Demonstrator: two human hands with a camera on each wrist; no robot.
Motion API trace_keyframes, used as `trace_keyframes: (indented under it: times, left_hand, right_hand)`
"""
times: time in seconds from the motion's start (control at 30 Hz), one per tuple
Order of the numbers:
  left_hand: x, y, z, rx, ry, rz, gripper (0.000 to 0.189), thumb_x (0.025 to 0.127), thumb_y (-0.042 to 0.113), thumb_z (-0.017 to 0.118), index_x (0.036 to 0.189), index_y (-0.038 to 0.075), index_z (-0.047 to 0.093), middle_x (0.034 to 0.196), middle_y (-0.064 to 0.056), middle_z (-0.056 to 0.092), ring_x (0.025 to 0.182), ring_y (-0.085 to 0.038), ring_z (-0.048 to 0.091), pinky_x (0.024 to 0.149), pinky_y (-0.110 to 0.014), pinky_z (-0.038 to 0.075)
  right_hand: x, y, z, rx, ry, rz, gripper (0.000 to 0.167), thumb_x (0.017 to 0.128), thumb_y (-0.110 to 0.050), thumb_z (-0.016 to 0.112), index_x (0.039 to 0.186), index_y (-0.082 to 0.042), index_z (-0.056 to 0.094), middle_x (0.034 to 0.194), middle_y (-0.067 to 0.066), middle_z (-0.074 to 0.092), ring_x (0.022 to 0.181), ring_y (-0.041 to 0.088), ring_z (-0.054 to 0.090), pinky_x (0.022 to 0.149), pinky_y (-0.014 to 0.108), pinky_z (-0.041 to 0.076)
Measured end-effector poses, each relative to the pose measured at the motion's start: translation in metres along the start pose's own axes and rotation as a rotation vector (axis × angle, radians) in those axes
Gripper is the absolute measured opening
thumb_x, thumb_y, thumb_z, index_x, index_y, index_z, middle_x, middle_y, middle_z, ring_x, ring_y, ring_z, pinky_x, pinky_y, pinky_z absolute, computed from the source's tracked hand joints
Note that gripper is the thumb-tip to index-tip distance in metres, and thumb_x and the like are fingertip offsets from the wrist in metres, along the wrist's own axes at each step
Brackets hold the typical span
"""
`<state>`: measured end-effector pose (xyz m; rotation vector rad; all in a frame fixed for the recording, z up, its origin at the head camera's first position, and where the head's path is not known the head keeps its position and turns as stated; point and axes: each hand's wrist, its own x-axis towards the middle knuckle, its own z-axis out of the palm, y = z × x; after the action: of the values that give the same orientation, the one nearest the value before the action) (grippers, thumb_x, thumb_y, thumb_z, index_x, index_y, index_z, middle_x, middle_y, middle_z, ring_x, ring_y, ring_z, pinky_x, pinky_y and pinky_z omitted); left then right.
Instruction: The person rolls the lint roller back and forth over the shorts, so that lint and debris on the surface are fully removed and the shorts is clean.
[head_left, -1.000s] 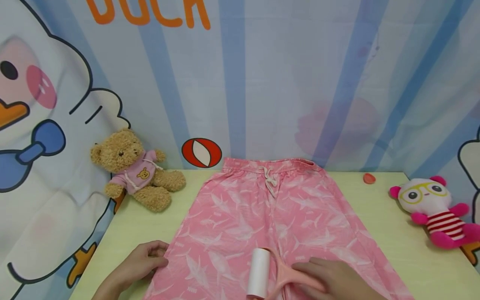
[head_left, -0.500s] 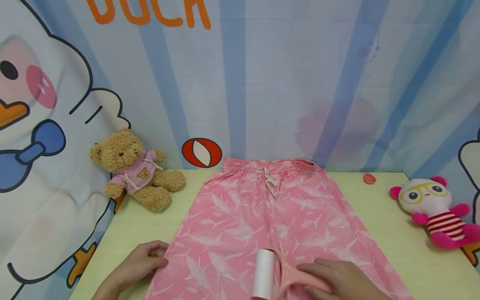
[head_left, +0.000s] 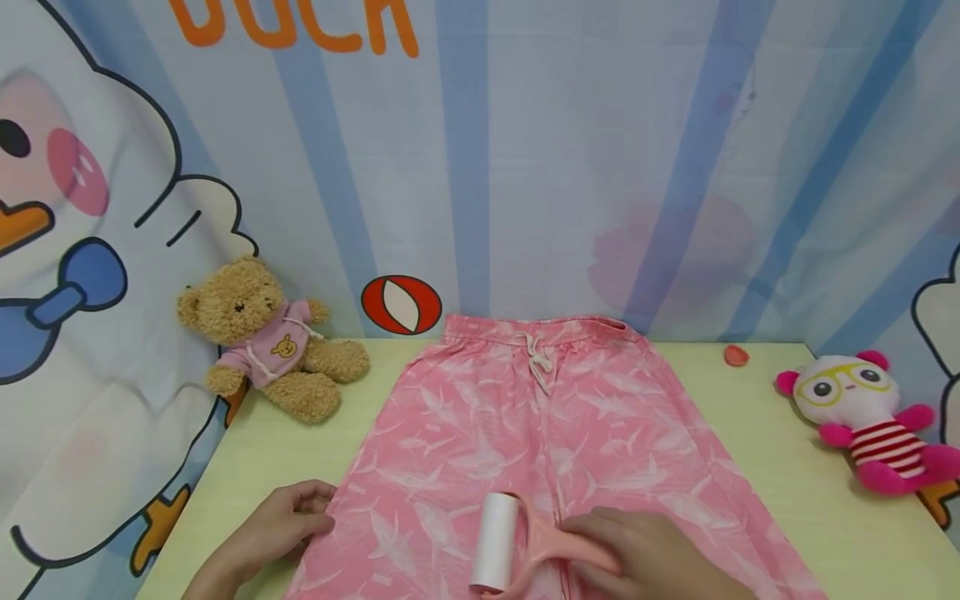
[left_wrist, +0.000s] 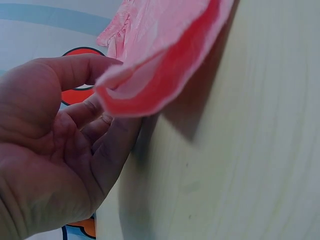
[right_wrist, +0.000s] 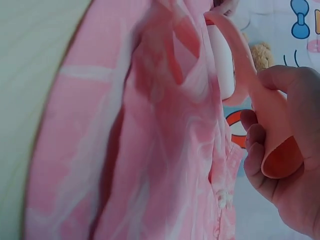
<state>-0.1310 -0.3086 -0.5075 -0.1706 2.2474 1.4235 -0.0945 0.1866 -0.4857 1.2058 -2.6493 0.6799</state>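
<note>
Pink pants (head_left: 480,433) with a white fish print lie flat on the table, waistband at the back with a white drawstring. My right hand (head_left: 637,546) grips the peach handle of a lint roller (head_left: 495,542), whose white roll lies against the front of the pants, left of the centre seam. In the right wrist view, the fingers wrap round the handle (right_wrist: 275,115). My left hand (head_left: 281,529) is at the left edge of the pants. The left wrist view shows its thumb and fingers pinching the slightly raised hem (left_wrist: 140,102).
A teddy bear (head_left: 277,350) in a pink hoodie sits at the back left of the pale yellow table (head_left: 225,492). On the right lies a pink-and-white plush panda (head_left: 873,425). A small red piece (head_left: 736,356) lies near the back edge. A printed cloth backdrop (head_left: 540,167) hangs behind.
The lint roller in my right hand first shifted slightly right, then moved left across the pants. My left hand has stayed in place.
</note>
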Motion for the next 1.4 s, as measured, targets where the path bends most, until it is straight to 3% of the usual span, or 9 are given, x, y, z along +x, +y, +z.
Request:
trace_keyframes:
  times: [0.17,0.4,0.6,0.83,1.07,1.4]
  left_hand:
    - [-0.001,0.001,0.000,0.006,0.007,-0.002,0.042,0.092,0.008,0.071,0.131,-0.005,0.061,0.094,-0.008,0.064,0.076,-0.021,0.059,0.062,-0.033,0.049]
    - [-0.001,0.002,0.001,0.007,0.015,-0.014,0.042,0.091,0.008,0.071,0.130,-0.005,0.062,0.095,-0.008,0.065,0.078,-0.021,0.061,0.064,-0.035,0.051]
    - [0.000,0.002,0.001,0.003,0.006,-0.004,0.042,0.092,0.008,0.071,0.130,-0.005,0.061,0.095,-0.009,0.065,0.078,-0.022,0.061,0.064,-0.035,0.051]
    - [-0.002,0.000,0.000,-0.008,-0.012,0.015,0.042,0.093,0.008,0.070,0.131,-0.006,0.060,0.095,-0.008,0.065,0.076,-0.021,0.061,0.062,-0.034,0.052]
    - [-0.002,0.001,-0.002,-0.002,-0.022,0.058,0.040,0.093,0.008,0.070,0.129,-0.007,0.060,0.093,-0.008,0.065,0.076,-0.020,0.060,0.062,-0.033,0.051]
    - [-0.006,0.003,0.001,0.015,-0.004,0.060,0.040,0.091,0.008,0.071,0.127,-0.007,0.061,0.092,-0.007,0.064,0.077,-0.021,0.059,0.063,-0.032,0.049]
  right_hand:
    - [0.023,-0.011,0.006,0.053,-0.053,0.056,0.023,0.102,-0.043,0.065,0.121,-0.030,0.071,0.103,-0.023,0.066,0.088,-0.003,0.062,0.075,0.029,0.054]
    - [0.056,-0.020,0.024,-0.007,0.066,-0.038,0.024,0.094,-0.037,0.074,0.116,-0.029,0.074,0.093,-0.019,0.067,0.077,-0.006,0.058,0.066,0.025,0.051]
    - [0.084,-0.029,0.037,0.064,-0.007,-0.030,0.025,0.096,-0.036,0.071,0.118,-0.026,0.074,0.092,-0.017,0.067,0.075,-0.007,0.054,0.066,0.021,0.050]
    - [0.110,-0.042,0.053,0.016,-0.044,-0.036,0.025,0.098,-0.041,0.067,0.119,-0.028,0.074,0.098,-0.017,0.069,0.084,-0.004,0.062,0.072,0.025,0.053]
    - [0.127,-0.051,0.062,0.036,-0.081,-0.035,0.028,0.096,-0.041,0.068,0.120,-0.028,0.073,0.101,-0.016,0.070,0.085,-0.005,0.062,0.071,0.021,0.051]
    - [0.136,-0.060,0.070,0.060,-0.092,-0.030,0.030,0.095,-0.043,0.070,0.120,-0.026,0.074,0.107,-0.014,0.072,0.094,-0.002,0.066,0.077,0.024,0.053]
